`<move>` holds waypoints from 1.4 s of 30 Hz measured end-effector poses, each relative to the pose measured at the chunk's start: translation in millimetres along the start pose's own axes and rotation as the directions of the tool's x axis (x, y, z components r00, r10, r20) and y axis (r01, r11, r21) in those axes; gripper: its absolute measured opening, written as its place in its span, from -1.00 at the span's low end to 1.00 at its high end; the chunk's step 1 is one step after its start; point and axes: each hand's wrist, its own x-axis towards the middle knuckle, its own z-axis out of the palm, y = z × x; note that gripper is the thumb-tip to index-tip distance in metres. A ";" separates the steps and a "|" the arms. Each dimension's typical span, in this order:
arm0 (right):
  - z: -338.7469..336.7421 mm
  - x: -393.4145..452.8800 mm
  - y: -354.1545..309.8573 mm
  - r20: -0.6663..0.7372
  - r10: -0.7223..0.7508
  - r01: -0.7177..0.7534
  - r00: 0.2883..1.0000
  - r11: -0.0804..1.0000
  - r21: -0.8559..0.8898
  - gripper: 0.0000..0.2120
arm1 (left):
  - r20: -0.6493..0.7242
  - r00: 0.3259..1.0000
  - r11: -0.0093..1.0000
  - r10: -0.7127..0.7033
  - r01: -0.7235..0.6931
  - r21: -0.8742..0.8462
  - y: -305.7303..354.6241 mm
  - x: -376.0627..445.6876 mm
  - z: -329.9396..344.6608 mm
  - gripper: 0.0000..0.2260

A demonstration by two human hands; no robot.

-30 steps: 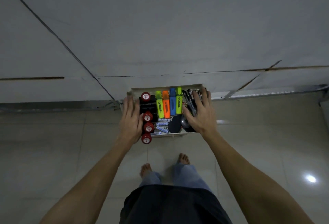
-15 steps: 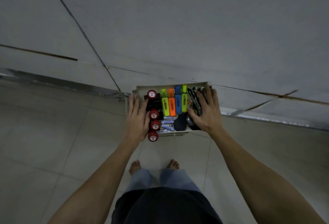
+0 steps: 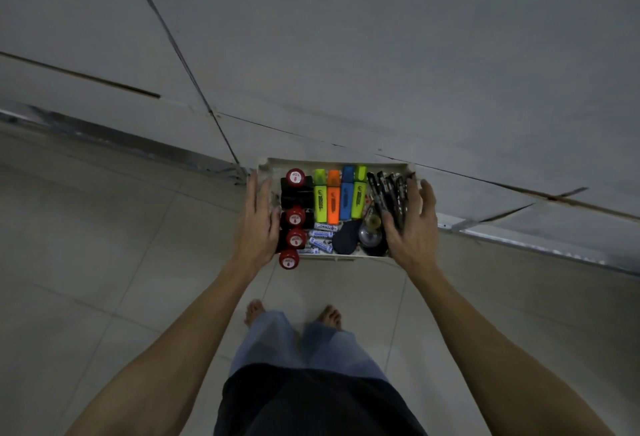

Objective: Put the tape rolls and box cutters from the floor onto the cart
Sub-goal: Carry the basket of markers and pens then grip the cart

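I hold a white tray [image 3: 334,162] of stationery out in front of me, above the tiled floor. My left hand [image 3: 258,226] grips its left side and my right hand [image 3: 412,227] grips its right side. Inside lie red-capped stamps [image 3: 295,217], several highlighters [image 3: 341,198], black pens [image 3: 389,193], small batteries [image 3: 320,236] and a dark rounded object [image 3: 346,240]. No tape rolls, box cutters or cart are in view.
A grey panelled wall [image 3: 381,54] with dark seams rises ahead, meeting the floor along a metal skirting strip [image 3: 104,137]. Pale floor tiles [image 3: 86,262] spread left and right. My bare feet [image 3: 294,314] stand just below the tray.
The view has swung so the wall line now slants down to the right. Both hands keep hold of the tray, which sits slightly further right in view.
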 end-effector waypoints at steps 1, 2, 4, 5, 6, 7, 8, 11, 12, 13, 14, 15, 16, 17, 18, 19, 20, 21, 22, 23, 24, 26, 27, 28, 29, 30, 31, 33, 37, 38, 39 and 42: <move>0.9 -2.3 0.2 0.003 0.067 -0.067 0.998 0.997 0.026 -0.31 | -0.010 0.997 0.997 -0.071 0.071 -0.036 2.8 -0.8 -1.2 -0.47; 1.2 -4.6 -0.6 0.023 0.131 -0.131 0.991 0.991 0.034 -0.29 | -0.004 0.989 0.987 -0.148 0.148 -0.059 3.0 -0.6 -1.9 -0.44; 1.0 -6.5 -2.9 0.080 0.212 -0.216 0.974 0.976 0.036 -0.23 | 0.042 0.974 0.972 -0.222 0.225 -0.068 0.6 0.5 -2.4 -0.41; -0.1 -5.8 -5.1 0.111 0.232 -0.239 0.966 0.970 0.048 -0.22 | 0.073 0.974 0.972 -0.216 0.222 -0.073 -2.7 1.6 -2.2 -0.39; -1.7 -4.4 -7.5 0.142 0.253 -0.265 0.957 0.962 0.071 -0.22 | 0.096 0.974 0.973 -0.205 0.214 -0.090 -3.9 3.2 -3.2 -0.39; -2.9 -2.4 -9.3 0.165 0.276 -0.295 0.947 0.950 0.105 -0.22 | 0.106 0.974 0.972 -0.200 0.211 -0.106 -5.7 5.7 -3.6 -0.38; -5.0 -0.1 -12.4 0.177 0.299 -0.326 0.938 0.933 0.151 -0.24 | 0.104 0.976 0.972 -0.192 0.204 -0.117 -7.1 7.5 -3.1 -0.38; -7.6 6.5 -15.7 0.182 0.366 -0.405 0.913 0.868 0.287 -0.45 | 0.088 0.980 0.972 -0.180 0.191 -0.134 -5.1 10.1 -2.2 -0.40; -7.4 7.6 -15.4 0.180 0.394 -0.432 0.901 0.845 0.316 -0.53 | 0.092 0.979 0.972 -0.181 0.192 -0.138 -4.9 11.1 -2.9 -0.41; -6.3 8.7 -14.3 0.178 0.424 -0.460 0.888 0.819 0.342 -0.59 | 0.100 0.979 0.971 -0.178 0.191 -0.142 -5.6 11.8 -3.7 -0.43; -5.6 9.3 -13.5 0.176 0.451 -0.483 0.875 0.795 0.366 -0.61 | 0.112 0.978 0.971 -0.174 0.190 -0.143 -5.7 11.7 -4.7 -0.44; -5.6 10.1 -13.9 0.171 0.476 -0.503 0.863 0.773 0.387 -0.61 | 0.123 0.977 0.971 -0.176 0.193 -0.144 -6.6 11.4 -4.9 -0.44; -5.6 10.4 -14.8 0.165 0.497 -0.517 0.852 0.754 0.405 -0.60 | 0.127 0.976 0.970 -0.175 0.193 -0.148 -5.7 11.2 -6.0 -0.44; -5.8 10.2 -15.6 0.157 0.514 -0.528 0.843 0.739 0.418 -0.60 | 0.130 0.977 0.970 -0.170 0.189 -0.156 -6.2 11.2 -6.4 -0.44; -6.8 9.5 -16.9 0.147 0.523 -0.530 0.840 0.732 0.428 -0.61 | 0.135 0.977 0.969 -0.164 0.185 -0.164 -5.9 10.5 -6.8 -0.44; -7.5 8.8 -17.4 0.131 0.523 -0.522 0.842 0.733 0.436 -0.60 | 0.141 0.977 0.968 -0.159 0.182 -0.174 -5.3 9.5 -7.3 -0.44; -8.2 7.7 -17.8 0.118 0.520 -0.514 0.846 0.735 0.443 -0.59 | 0.150 0.976 0.967 -0.157 0.183 -0.177 -5.2 8.9 -7.7 -0.44; -7.9 6.0 -16.9 0.111 0.525 -0.515 0.844 0.733 0.444 -0.58 | 0.156 0.976 0.967 -0.154 0.181 -0.179 -5.7 8.6 -7.5 -0.44; -7.4 4.4 -16.5 0.109 0.539 -0.525 0.835 0.722 0.450 -0.58 | 0.159 0.975 0.967 -0.153 0.181 -0.180 -7.1 9.2 -7.3 -0.43; -6.8 3.1 -15.9 0.105 0.551 -0.532 0.828 0.712 0.459 -0.59 | 0.164 0.975 0.967 -0.150 0.179 -0.180 -9.8 10.4 -6.5 -0.43; -5.8 2.1 -15.1 0.099 0.561 -0.537 0.822 0.707 0.461 -0.59 | 0.170 0.974 0.967 -0.148 0.178 -0.181 -11.1 12.0 -6.6 -0.43; -6.4 1.6 -17.4 0.087 0.572 -0.544 0.815 0.706 0.454 -0.60 | 0.184 0.972 0.967 -0.143 0.177 -0.183 -12.9 17.4 -6.5 -0.41; -6.7 1.8 -18.7 0.082 0.575 -0.544 0.814 0.704 0.456 -0.60 | 0.191 0.972 0.968 -0.138 0.174 -0.183 -12.9 20.8 -6.5 -0.41; -6.4 1.4 -19.7 0.081 0.585 -0.551 0.807 0.696 0.461 -0.60 | 0.195 0.972 0.969 -0.131 0.167 -0.182 -10.6 24.3 -7.7 -0.42; -4.7 0.3 -18.9 0.084 0.595 -0.559 0.799 0.684 0.469 -0.59 | 0.202 0.972 0.971 -0.120 0.158 -0.181 -10.4 27.9 -8.1 -0.43; -3.3 -1.1 -19.5 0.087 0.606 -0.566 0.791 0.670 0.480 -0.57 | 0.210 0.971 0.973 -0.111 0.150 -0.177 -9.2 31.5 -9.2 -0.43; -1.2 -2.7 -19.6 0.082 0.612 -0.566 0.787 0.662 0.491 -0.54 | 0.219 0.970 0.976 -0.103 0.141 -0.169 -9.3 35.5 -9.7 -0.44; 0.8 -4.5 -21.7 0.062 0.630 -0.569 0.774 0.649 0.505 -0.55 | 0.225 0.972 0.986 -0.070 0.101 -0.133 -11.9 46.4 -10.1 -0.44; -2.7 -4.5 -33.3 0.044 0.659 -0.579 0.750 0.624 0.525 -0.69 | 0.260 0.966 0.991 -0.009 0.043 -0.124 -12.1 72.5 -9.4 -0.47; -2.8 -4.4 -36.1 0.037 0.669 -0.583 0.742 0.618 0.528 -0.69 | 0.274 0.962 0.992 0.006 0.029 -0.124 -12.0 79.4 -9.1 -0.47; -1.1 -4.6 -37.3 0.030 0.681 -0.589 0.732 0.610 0.530 -0.67 | 0.288 0.957 0.992 0.024 0.011 -0.122 -15.2 87.2 -7.8 -0.46; 5.3 -4.2 -44.3 0.011 0.730 -0.619 0.683 0.571 0.540 -0.63 | 0.333 0.939 0.990 0.087 -0.045 -0.133 -17.7 114.3 -8.6 -0.45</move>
